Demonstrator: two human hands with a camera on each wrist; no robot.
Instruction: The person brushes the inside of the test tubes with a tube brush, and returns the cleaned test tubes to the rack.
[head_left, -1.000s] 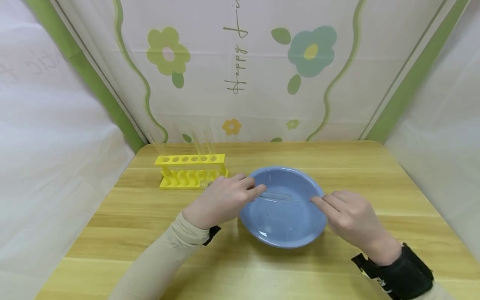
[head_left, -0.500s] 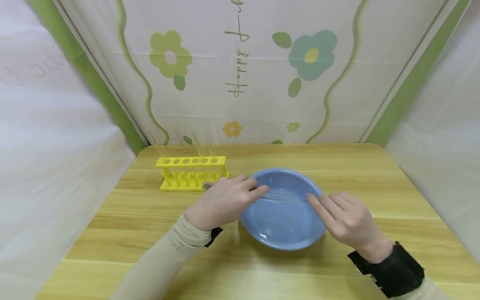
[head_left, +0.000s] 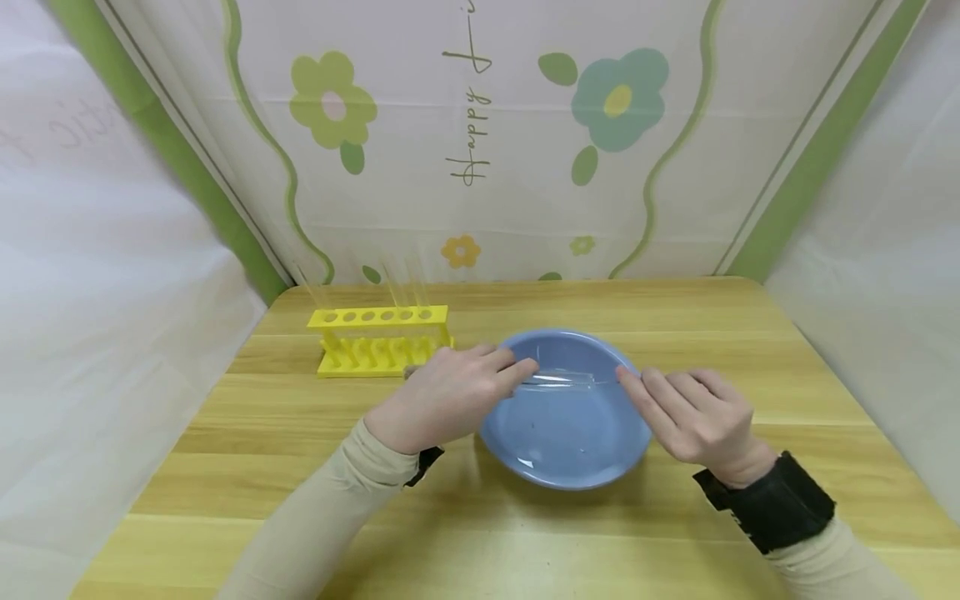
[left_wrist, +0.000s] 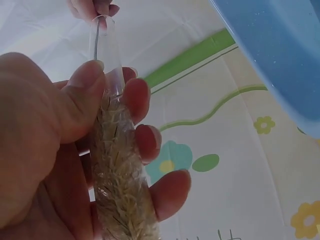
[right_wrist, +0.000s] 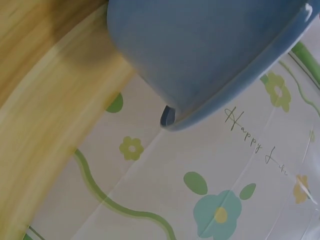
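Observation:
Over the blue basin (head_left: 566, 454) in the head view, my left hand (head_left: 450, 396) grips a clear glass test tube (head_left: 562, 381), its mouth toward the right. Bristles of a test tube brush (left_wrist: 122, 180) fill the tube's lower part in the left wrist view. Thumb and fingers of that hand curl round the glass. My right hand (head_left: 693, 417) pinches the brush's thin wire handle (left_wrist: 96, 42) just outside the tube's mouth. The right wrist view shows neither hand; the basin's side fills its top.
A yellow test tube rack (head_left: 378, 317) stands behind and left of my left hand, with several clear tubes upright in it. The wooden table (head_left: 510, 550) is backed by a flower-printed curtain (head_left: 480, 125).
My right hand has come closer to the tube's mouth and slightly farther back. Less wire shows between them, and bristles have reached the tube's closed end. The left hand keeps its grip.

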